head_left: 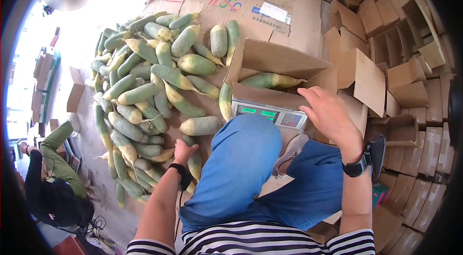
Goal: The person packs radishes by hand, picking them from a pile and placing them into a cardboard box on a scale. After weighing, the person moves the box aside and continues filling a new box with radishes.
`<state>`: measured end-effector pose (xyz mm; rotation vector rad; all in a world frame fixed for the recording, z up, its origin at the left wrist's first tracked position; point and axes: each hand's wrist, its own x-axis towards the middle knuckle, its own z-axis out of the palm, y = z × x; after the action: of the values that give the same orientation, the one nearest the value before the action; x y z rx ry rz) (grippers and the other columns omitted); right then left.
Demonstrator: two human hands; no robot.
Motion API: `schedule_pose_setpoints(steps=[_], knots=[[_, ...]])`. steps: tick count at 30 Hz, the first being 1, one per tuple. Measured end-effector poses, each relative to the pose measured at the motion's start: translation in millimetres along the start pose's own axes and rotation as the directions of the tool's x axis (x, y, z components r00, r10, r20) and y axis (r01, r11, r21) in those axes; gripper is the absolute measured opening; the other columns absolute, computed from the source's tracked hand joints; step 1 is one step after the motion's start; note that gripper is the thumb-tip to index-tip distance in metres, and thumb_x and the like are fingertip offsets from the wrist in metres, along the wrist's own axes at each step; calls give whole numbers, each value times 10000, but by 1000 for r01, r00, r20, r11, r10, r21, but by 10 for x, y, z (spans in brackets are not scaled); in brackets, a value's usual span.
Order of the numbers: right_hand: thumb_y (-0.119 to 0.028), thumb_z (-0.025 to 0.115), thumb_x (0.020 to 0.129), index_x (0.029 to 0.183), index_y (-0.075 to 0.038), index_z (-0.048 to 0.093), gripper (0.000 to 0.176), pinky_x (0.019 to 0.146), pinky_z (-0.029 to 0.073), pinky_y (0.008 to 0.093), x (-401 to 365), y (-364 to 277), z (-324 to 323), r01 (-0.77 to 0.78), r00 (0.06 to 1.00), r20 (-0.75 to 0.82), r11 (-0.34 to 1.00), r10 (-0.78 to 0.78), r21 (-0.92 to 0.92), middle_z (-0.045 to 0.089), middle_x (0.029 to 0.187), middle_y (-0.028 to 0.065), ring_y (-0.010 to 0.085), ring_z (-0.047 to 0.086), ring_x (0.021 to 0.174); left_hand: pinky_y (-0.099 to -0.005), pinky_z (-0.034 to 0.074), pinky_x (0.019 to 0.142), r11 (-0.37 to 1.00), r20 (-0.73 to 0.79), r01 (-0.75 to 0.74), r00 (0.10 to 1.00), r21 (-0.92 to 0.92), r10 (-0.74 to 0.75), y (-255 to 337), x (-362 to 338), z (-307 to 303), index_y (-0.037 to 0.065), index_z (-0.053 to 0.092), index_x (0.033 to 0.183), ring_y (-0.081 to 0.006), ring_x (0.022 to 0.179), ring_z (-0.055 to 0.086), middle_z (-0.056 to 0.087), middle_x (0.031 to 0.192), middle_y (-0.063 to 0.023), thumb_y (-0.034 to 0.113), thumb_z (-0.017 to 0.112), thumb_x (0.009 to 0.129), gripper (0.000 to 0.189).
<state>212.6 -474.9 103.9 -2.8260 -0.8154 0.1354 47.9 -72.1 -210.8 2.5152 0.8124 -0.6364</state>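
My left hand (183, 152) is low at the right edge of a heap of green radishes (135, 93), its thumb held apart from the fingers. Beside it lies a radish (195, 164) pointing toward my leg; another radish (200, 126) rests just above. My right hand (329, 114) is open, fingers spread at the near rim of an open cardboard box (284, 57). Inside that box lies a green radish (272, 80) with a pale tip. The box sits on a digital scale (270, 113) with lit green displays and a keypad.
Flattened cardboard (299, 28) covers the floor, with a white paper (275, 12) on it. Open boxes (361, 79) crowd the right, near stacked cartons (429, 154). My bent knee (251, 144) partly covers the scale's front. Another person (58, 187) sits at the lower left.
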Motion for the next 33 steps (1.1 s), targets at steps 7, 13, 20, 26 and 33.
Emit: schedule_pose_setpoints(steps=[7,13,20,26,33], knots=[[-193,639,853,1129,-40,569,323,770,494,404,77,-80,7,53,998,15,999,-53,11,616,977,115,307,603,921,-336,527,770,739,371,350,917,-575,-146,-50,-267,-106,-45,617,1065,-218,874,654,665,981,-116,297,821,705,537],[-197,630,860,1119,-48,573,304,772,497,400,92,-88,24,36,999,-23,999,-36,-1,614,963,116,304,602,925,-321,519,774,762,267,65,953,-645,144,-110,-496,-763,-35,556,1143,-202,856,638,654,971,-104,275,821,706,597],[-207,632,861,1197,-75,556,370,846,487,399,264,-273,-24,93,995,-54,976,-84,199,613,1092,131,323,588,1006,-346,469,885,630,-320,-631,775,-453,545,1164,-1027,-2161,-37,495,1179,-231,970,616,634,1032,-154,199,812,669,645],[-204,748,743,1336,-80,445,678,964,445,405,411,-611,-311,365,878,-428,877,-213,312,539,1241,146,343,526,1137,-324,460,942,108,-474,-703,576,-703,666,2359,-1361,-2716,-33,489,1231,-180,1046,594,608,1130,-100,88,791,731,596],[-111,783,663,1367,-74,402,802,1009,407,426,482,-178,-324,215,920,-385,917,-75,336,517,1267,184,363,499,1182,-346,450,969,153,-223,-641,466,-752,856,2940,-1266,-2585,-27,480,1260,-213,1139,553,541,1264,-133,107,728,800,539]])
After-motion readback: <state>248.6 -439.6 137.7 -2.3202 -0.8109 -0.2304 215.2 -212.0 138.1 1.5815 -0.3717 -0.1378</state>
